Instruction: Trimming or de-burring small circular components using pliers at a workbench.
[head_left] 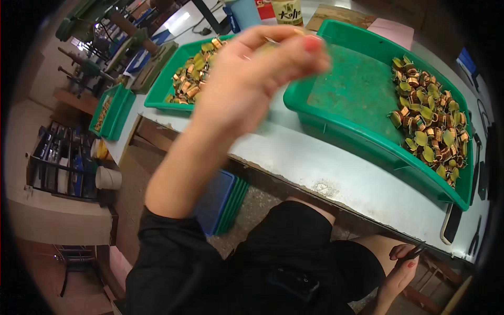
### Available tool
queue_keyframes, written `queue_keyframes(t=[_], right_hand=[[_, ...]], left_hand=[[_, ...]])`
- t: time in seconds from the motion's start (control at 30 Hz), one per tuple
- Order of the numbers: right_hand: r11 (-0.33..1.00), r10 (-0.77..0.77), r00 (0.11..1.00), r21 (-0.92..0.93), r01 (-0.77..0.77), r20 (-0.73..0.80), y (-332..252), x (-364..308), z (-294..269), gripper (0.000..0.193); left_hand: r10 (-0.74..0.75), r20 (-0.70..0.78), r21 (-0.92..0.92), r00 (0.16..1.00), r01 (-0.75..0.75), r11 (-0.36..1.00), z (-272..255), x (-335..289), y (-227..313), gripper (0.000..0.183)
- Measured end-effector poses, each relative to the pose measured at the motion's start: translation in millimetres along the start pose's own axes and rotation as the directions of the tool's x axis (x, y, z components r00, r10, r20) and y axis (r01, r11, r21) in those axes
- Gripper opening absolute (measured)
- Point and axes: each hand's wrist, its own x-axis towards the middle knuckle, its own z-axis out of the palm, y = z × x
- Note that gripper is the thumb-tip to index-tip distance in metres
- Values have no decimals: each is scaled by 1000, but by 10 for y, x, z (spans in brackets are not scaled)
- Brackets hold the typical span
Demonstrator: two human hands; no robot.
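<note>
My left hand (236, 79) is raised over the table between two green trays, its fingers pinched together and blurred; anything in the pinch is hidden. Behind its wrist, the left green tray (157, 100) holds a heap of small copper-wound coils (191, 76) with yellow-green tabs. More copper-wound coils (428, 118) are piled along the right side of the larger green tray (352, 126), whose scuffed bottom shows on the left. Low at the right, below the table edge, my right hand (401, 268) is closed round a slim dark pointed tool (412, 253).
A phone-like flat object (451, 223) lies by the table's front edge, near dark-handled pliers (475, 239). A jar (289, 11) and a blue cup (245, 13) stand at the back. Bench machines (113, 39) are at the left, stacked trays (228, 202) below the table.
</note>
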Motion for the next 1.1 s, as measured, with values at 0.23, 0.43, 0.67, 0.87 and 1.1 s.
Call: queue_keyframes(t=[0.23,0.43,0.67,0.87,1.1], right_hand=[[986,2,1000,-169,3,25,-4,30,-19,40],[962,40,997,-273,-19,72,-11,26,-57,38],[947,67,994,-319,-36,86,-57,17,-68,33],[937,68,987,-348,-14,144,-89,54,-45,25],[918,117,970,-395,-24,213,-114,56,34,18]], left_hand=[[216,-187,845,958,44,533,-1168,544,188,29],[192,-352,873,916,248,419,-2244,594,169,31],[-121,-537,655,835,503,564,-2644,333,-38,24],[41,-451,705,892,327,629,-2244,299,132,24],[195,-302,765,933,116,633,-1647,601,161,28]])
